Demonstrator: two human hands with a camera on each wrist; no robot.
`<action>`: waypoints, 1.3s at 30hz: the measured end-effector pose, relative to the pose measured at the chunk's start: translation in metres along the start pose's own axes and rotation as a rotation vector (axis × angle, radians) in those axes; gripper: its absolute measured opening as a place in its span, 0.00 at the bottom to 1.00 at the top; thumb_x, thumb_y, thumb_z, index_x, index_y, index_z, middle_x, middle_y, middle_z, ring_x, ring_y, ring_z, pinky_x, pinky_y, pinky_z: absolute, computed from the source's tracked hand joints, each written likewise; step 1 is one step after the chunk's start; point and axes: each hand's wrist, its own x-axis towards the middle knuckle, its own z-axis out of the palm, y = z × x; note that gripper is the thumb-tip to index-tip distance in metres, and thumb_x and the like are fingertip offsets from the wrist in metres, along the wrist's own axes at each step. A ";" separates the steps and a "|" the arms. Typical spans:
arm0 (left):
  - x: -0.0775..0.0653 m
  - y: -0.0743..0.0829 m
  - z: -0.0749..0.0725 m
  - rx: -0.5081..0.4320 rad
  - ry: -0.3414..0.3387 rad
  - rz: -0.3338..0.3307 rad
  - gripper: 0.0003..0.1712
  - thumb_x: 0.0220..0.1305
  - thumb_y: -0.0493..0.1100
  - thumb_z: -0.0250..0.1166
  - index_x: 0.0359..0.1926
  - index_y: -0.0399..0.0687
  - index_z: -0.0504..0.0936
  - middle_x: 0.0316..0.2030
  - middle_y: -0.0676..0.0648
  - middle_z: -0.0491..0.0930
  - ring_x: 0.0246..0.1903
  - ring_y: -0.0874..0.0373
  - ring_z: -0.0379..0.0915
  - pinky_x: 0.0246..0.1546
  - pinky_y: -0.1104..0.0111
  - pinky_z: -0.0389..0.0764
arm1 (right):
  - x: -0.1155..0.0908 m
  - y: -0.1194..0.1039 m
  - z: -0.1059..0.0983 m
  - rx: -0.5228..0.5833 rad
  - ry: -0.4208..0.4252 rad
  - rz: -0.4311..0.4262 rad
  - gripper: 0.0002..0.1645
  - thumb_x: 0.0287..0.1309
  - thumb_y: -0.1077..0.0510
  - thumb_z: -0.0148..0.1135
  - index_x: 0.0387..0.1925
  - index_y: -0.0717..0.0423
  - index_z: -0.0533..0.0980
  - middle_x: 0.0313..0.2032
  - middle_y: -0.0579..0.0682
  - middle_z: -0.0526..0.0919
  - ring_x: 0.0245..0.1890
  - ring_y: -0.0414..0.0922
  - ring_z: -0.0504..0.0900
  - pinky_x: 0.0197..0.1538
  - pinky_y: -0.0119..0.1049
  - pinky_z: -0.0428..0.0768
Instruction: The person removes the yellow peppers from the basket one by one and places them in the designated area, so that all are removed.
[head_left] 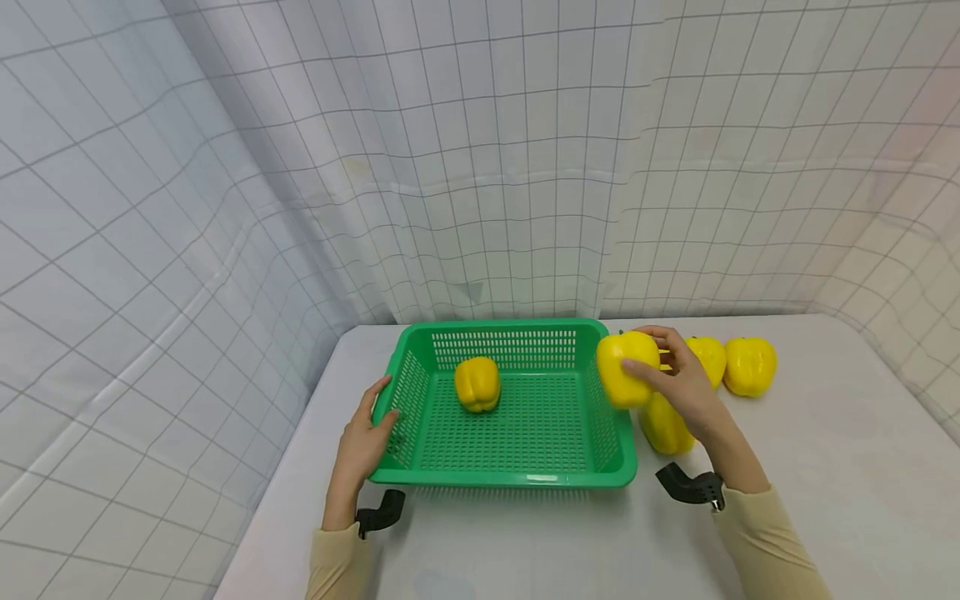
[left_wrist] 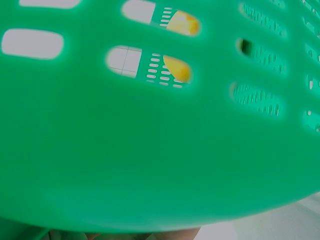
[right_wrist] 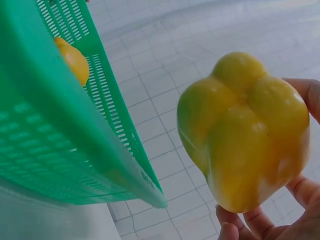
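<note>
My right hand [head_left: 688, 390] holds a yellow bell pepper [head_left: 626, 379] raised at the right rim of a green plastic basket [head_left: 502, 478]. In the right wrist view, the lobed bottom of this held pepper [right_wrist: 245, 135] faces the camera, with fingers around its side. My left hand [head_left: 360, 448] grips the basket's left rim, thumb over the edge. Inside the basket, left of its middle, sits another yellow bell pepper [head_left: 477, 384]. The left wrist view is mostly filled by the slotted basket wall [left_wrist: 125, 130], which hides most of that hand.
To the right of the basket, several more yellow peppers lie on the white table [head_left: 540, 550]: one in front [head_left: 666, 425], one farthest right [head_left: 751, 367], another [head_left: 708, 358] partly behind the right hand. Gridded white curtains [head_left: 510, 167] surround the table at the back and sides.
</note>
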 end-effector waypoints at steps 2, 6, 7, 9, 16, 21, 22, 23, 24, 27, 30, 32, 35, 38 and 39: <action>0.000 0.000 0.000 0.001 0.002 0.007 0.31 0.71 0.43 0.53 0.72 0.62 0.56 0.46 0.34 0.75 0.20 0.52 0.65 0.20 0.63 0.66 | -0.002 0.003 -0.005 -0.002 0.022 0.007 0.33 0.61 0.49 0.62 0.64 0.50 0.62 0.53 0.55 0.64 0.45 0.52 0.67 0.43 0.37 0.73; 0.000 0.000 0.000 0.002 0.007 0.007 0.31 0.71 0.44 0.53 0.72 0.62 0.57 0.55 0.33 0.71 0.24 0.50 0.68 0.22 0.62 0.68 | -0.005 0.010 -0.015 -0.010 0.062 0.032 0.34 0.62 0.47 0.61 0.65 0.50 0.62 0.53 0.53 0.64 0.45 0.50 0.67 0.42 0.32 0.73; 0.000 0.000 0.000 0.003 0.007 0.005 0.31 0.71 0.44 0.53 0.72 0.62 0.57 0.53 0.33 0.72 0.23 0.50 0.69 0.22 0.62 0.68 | -0.006 0.011 -0.018 -0.008 0.071 0.032 0.33 0.62 0.47 0.61 0.65 0.49 0.62 0.53 0.52 0.64 0.45 0.49 0.67 0.42 0.31 0.73; 0.000 0.000 0.000 0.002 0.008 -0.006 0.31 0.71 0.44 0.54 0.72 0.64 0.56 0.48 0.34 0.75 0.22 0.50 0.68 0.21 0.62 0.68 | -0.007 0.015 -0.023 -0.005 0.086 0.028 0.32 0.62 0.47 0.61 0.65 0.49 0.62 0.53 0.50 0.65 0.45 0.48 0.67 0.41 0.30 0.73; 0.000 0.000 0.001 -0.001 0.007 -0.005 0.31 0.71 0.45 0.54 0.72 0.64 0.56 0.37 0.37 0.76 0.20 0.51 0.69 0.20 0.62 0.69 | -0.016 0.027 -0.040 0.015 0.150 0.021 0.31 0.65 0.50 0.58 0.66 0.50 0.62 0.51 0.47 0.65 0.44 0.44 0.68 0.41 0.25 0.73; -0.001 0.000 0.000 0.002 0.011 0.000 0.31 0.71 0.44 0.54 0.72 0.63 0.56 0.37 0.36 0.76 0.20 0.51 0.69 0.20 0.62 0.69 | -0.021 0.036 -0.052 -0.012 0.222 0.040 0.36 0.64 0.50 0.58 0.67 0.58 0.58 0.53 0.47 0.65 0.44 0.40 0.68 0.42 0.20 0.72; -0.001 0.000 0.000 0.003 0.010 -0.001 0.31 0.71 0.44 0.54 0.72 0.63 0.56 0.36 0.37 0.76 0.20 0.51 0.68 0.19 0.62 0.69 | -0.022 0.038 -0.054 -0.020 0.234 0.046 0.36 0.64 0.49 0.58 0.67 0.59 0.58 0.53 0.46 0.65 0.44 0.40 0.68 0.43 0.20 0.71; -0.001 0.001 0.000 0.005 0.010 -0.001 0.31 0.71 0.44 0.54 0.72 0.63 0.56 0.35 0.37 0.76 0.19 0.51 0.68 0.19 0.62 0.68 | -0.023 0.040 -0.056 -0.026 0.244 0.052 0.36 0.64 0.49 0.58 0.67 0.60 0.58 0.53 0.46 0.65 0.44 0.40 0.68 0.42 0.19 0.71; -0.001 0.001 0.000 0.006 0.010 -0.001 0.31 0.71 0.44 0.54 0.72 0.63 0.56 0.34 0.38 0.75 0.19 0.52 0.67 0.19 0.62 0.68 | -0.024 0.041 -0.058 -0.030 0.252 0.058 0.36 0.64 0.49 0.59 0.67 0.61 0.58 0.53 0.45 0.66 0.44 0.39 0.68 0.42 0.19 0.71; 0.000 0.000 0.000 0.007 0.006 -0.009 0.31 0.71 0.45 0.54 0.72 0.65 0.56 0.27 0.41 0.72 0.17 0.53 0.64 0.18 0.63 0.67 | -0.027 0.047 -0.064 -0.041 0.274 0.078 0.35 0.64 0.48 0.59 0.65 0.58 0.60 0.52 0.44 0.66 0.43 0.39 0.68 0.42 0.19 0.71; 0.000 0.000 0.000 0.006 0.003 -0.011 0.31 0.71 0.45 0.53 0.72 0.66 0.56 0.26 0.41 0.71 0.16 0.54 0.63 0.18 0.63 0.66 | -0.030 0.053 -0.070 -0.048 0.285 0.096 0.34 0.63 0.47 0.59 0.65 0.56 0.61 0.53 0.47 0.66 0.43 0.39 0.68 0.41 0.19 0.71; 0.000 -0.001 0.000 0.006 0.003 -0.010 0.31 0.71 0.45 0.54 0.72 0.65 0.56 0.29 0.40 0.73 0.16 0.54 0.64 0.18 0.63 0.67 | -0.032 0.058 -0.074 -0.064 0.294 0.113 0.35 0.63 0.46 0.59 0.66 0.55 0.61 0.55 0.51 0.64 0.43 0.39 0.67 0.41 0.18 0.71; 0.000 -0.001 0.000 0.010 0.002 -0.012 0.31 0.71 0.45 0.53 0.72 0.65 0.56 0.32 0.38 0.75 0.18 0.53 0.66 0.18 0.62 0.67 | -0.036 0.065 -0.080 -0.089 0.305 0.142 0.37 0.63 0.45 0.59 0.67 0.56 0.60 0.57 0.55 0.62 0.43 0.39 0.66 0.40 0.18 0.70; 0.000 -0.001 0.000 0.009 0.002 -0.014 0.31 0.71 0.45 0.53 0.72 0.65 0.56 0.34 0.38 0.75 0.19 0.52 0.67 0.19 0.62 0.68 | -0.039 0.071 -0.084 -0.095 0.309 0.159 0.38 0.63 0.44 0.58 0.68 0.57 0.60 0.57 0.55 0.61 0.43 0.38 0.66 0.39 0.17 0.70; 0.001 -0.001 0.000 0.008 0.001 -0.015 0.31 0.71 0.45 0.53 0.72 0.65 0.56 0.34 0.37 0.75 0.19 0.52 0.68 0.19 0.62 0.68 | -0.039 0.073 -0.085 -0.093 0.307 0.162 0.39 0.63 0.44 0.58 0.69 0.57 0.59 0.56 0.55 0.61 0.43 0.38 0.66 0.39 0.17 0.70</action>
